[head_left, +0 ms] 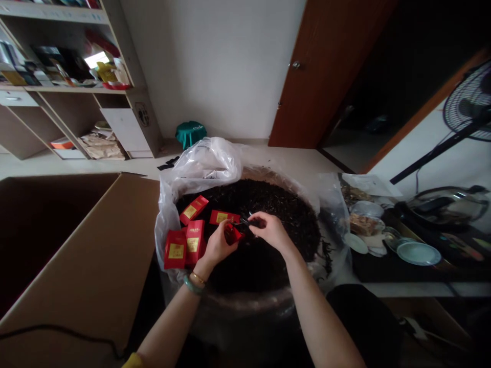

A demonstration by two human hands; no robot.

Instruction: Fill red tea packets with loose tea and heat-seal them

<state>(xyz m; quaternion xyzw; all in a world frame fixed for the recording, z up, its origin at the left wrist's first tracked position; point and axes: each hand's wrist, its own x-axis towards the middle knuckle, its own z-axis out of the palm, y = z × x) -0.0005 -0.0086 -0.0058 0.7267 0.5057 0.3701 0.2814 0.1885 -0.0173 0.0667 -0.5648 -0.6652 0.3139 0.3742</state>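
Head view: left hand [217, 245] pinches red packet [232, 234], right hand [270, 230] touching it.

A plain white wall [226, 66] is seen at the back, met by a pale floor [76, 163]. To the left, a light wooden shelf unit [72, 97] is set against the wall (its compartments are crowded with boxes and small items too blurred to identify), and crumpled paper is piled at its foot. A green bag [191, 134] is placed on the floor by the wall. A brown wooden door [326, 71] is shown standing open onto a dark room [402, 66]. At the right edge, a black standing fan [470, 102] is partly visible. The light is dim and even.
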